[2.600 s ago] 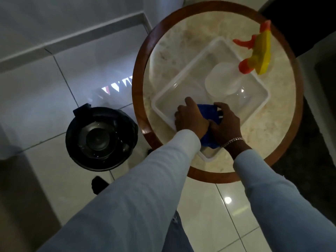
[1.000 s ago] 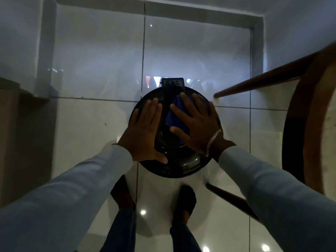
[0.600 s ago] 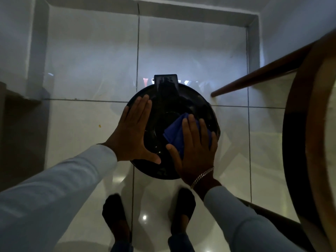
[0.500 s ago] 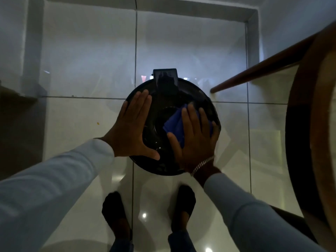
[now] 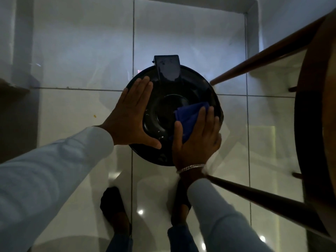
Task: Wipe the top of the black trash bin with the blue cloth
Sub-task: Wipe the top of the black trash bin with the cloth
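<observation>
The round black trash bin stands on the tiled floor below me, its lid seen from above with a hinge tab at the far side. My left hand lies flat with fingers together on the lid's left edge, holding nothing. My right hand presses the folded blue cloth flat onto the lid's near right part; the cloth sticks out ahead of my fingers toward the lid's middle. A bracelet circles my right wrist.
A round wooden table rises at the right, and two of its slanted legs run close to the bin. My two feet stand just behind the bin. A wall skirting closes the far side.
Both hands came from the tray on the table to the bin lid. In the last second my right hand has slid the cloth from the far side to the near right.
</observation>
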A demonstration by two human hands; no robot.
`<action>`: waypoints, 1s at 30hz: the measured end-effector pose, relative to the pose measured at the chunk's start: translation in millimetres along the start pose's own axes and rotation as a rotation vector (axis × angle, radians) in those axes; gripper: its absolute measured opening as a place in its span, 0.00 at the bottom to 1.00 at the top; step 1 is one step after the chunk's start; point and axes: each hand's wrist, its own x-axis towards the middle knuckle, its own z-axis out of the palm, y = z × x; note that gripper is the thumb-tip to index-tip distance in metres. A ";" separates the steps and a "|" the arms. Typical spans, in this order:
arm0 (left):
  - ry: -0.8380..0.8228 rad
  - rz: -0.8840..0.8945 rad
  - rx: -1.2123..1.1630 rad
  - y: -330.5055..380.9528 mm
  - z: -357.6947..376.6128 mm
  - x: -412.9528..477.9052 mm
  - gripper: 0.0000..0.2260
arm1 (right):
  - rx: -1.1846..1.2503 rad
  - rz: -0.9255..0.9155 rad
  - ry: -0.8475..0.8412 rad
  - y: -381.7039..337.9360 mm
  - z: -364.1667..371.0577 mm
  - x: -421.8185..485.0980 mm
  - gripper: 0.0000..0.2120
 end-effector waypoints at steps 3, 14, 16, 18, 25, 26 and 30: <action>-0.007 0.009 0.005 -1.6 0.0 -0.7 0.65 | 0.036 0.031 0.001 -5.1 3.9 -12.2 0.37; -0.054 0.086 0.084 -14.6 -5.1 -4.9 0.66 | 0.208 0.026 0.009 13.2 -5.8 51.7 0.34; -0.039 0.087 0.086 -14.3 -4.1 -5.3 0.66 | 0.234 0.076 0.027 10.5 -3.7 54.2 0.33; -0.025 0.082 0.077 -14.4 -3.9 -5.4 0.66 | 0.220 0.139 0.039 6.0 -2.5 48.6 0.33; -0.016 0.074 0.051 -16.0 -1.7 -4.0 0.66 | 0.125 0.404 0.047 -30.7 -1.6 3.0 0.40; -0.014 0.075 0.050 -15.5 -0.9 -2.7 0.66 | 0.133 0.437 0.044 -34.3 -1.4 -4.4 0.42; -0.012 0.077 0.053 -15.4 -0.9 -3.4 0.66 | 0.190 0.454 0.011 -49.8 5.8 -42.6 0.45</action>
